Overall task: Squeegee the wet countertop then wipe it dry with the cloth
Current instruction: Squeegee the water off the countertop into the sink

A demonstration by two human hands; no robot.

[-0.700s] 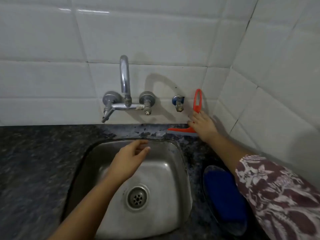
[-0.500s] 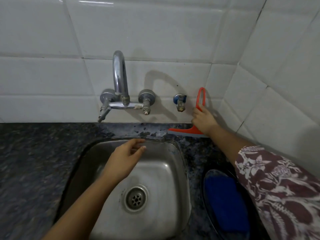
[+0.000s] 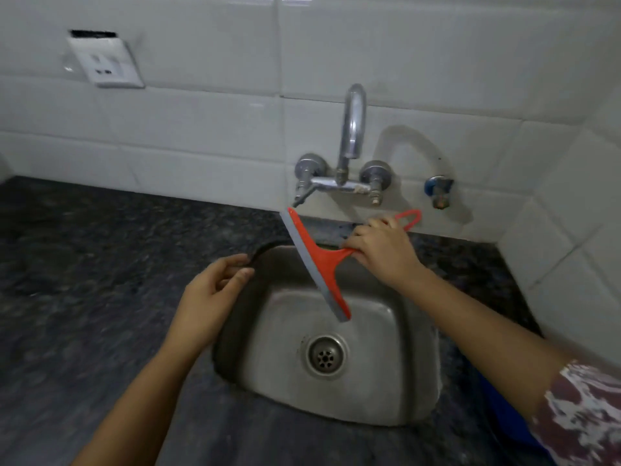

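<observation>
My right hand point(image 3: 383, 252) grips the handle of a red squeegee point(image 3: 319, 264), held in the air over the back of the steel sink point(image 3: 386, 381). Its grey blade runs diagonally from upper left to lower right, and the handle's loop sticks out past my fingers on the right. My left hand point(image 3: 211, 294) hovers with its fingers apart over the sink's left rim, holding nothing. The dark speckled countertop point(image 3: 84, 280) spreads to the left of the sink. A blue cloth point(image 3: 504, 412) is mostly hidden behind my right forearm at the lower right.
A chrome wall tap point(image 3: 349, 139) with two knobs juts out above the sink, close to the squeegee's upper blade tip. A small blue valve point(image 3: 437, 190) sits to its right. White tiled walls meet in a corner on the right. A wall socket point(image 3: 106, 67) is at upper left.
My right hand has lifted the squeegee off the back ledge by the wall and swung it left over the sink. The view has shifted left, showing more countertop.
</observation>
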